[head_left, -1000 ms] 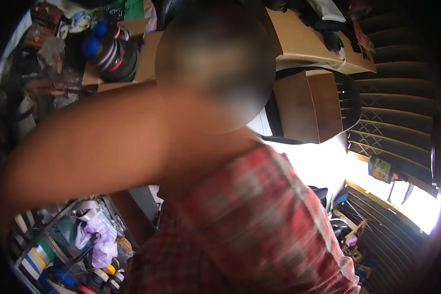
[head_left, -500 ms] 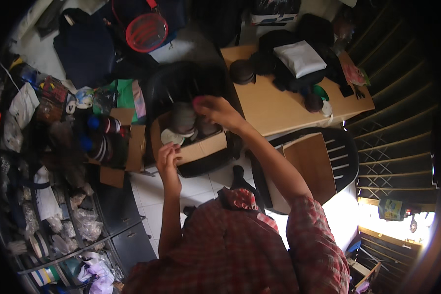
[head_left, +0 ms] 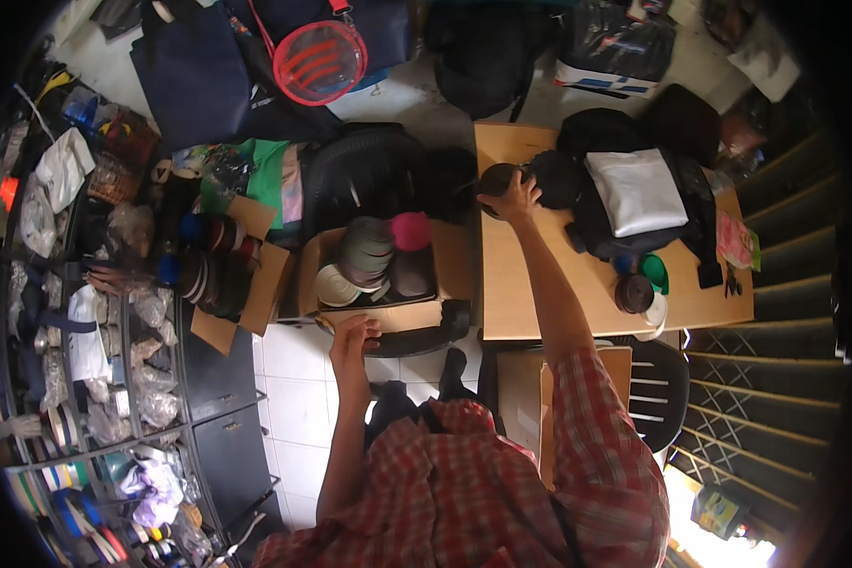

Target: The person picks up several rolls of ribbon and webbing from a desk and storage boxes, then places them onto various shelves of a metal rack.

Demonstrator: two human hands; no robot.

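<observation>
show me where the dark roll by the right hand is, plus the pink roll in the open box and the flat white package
dark roll [head_left: 495,177]: head view, uncovered upper part
pink roll [head_left: 410,231]: head view, middle of its visible face
flat white package [head_left: 637,192]: head view, middle of its top

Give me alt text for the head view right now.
A person's right hand touches a dark roll on a wooden table; the left hand is near an open cardboard box of rolls on a black chair.
</observation>
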